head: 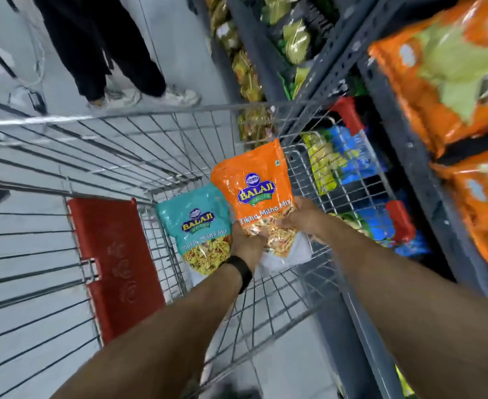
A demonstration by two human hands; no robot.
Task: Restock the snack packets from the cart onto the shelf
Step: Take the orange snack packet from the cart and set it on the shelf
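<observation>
Your left hand (244,240) and right hand (303,221) both grip the lower part of the orange snack packet (255,191), fingers closed on it, holding it upright inside the wire cart (150,139). A teal snack packet (199,226) stands just left of your left grip, touching the orange one and partly behind it. A black wristband (241,269) sits on your left wrist. Right of your right grip, the grey shelf (404,156) carries orange packets (444,70). Beyond both grips, another person's legs (107,47) stand on the floor.
</observation>
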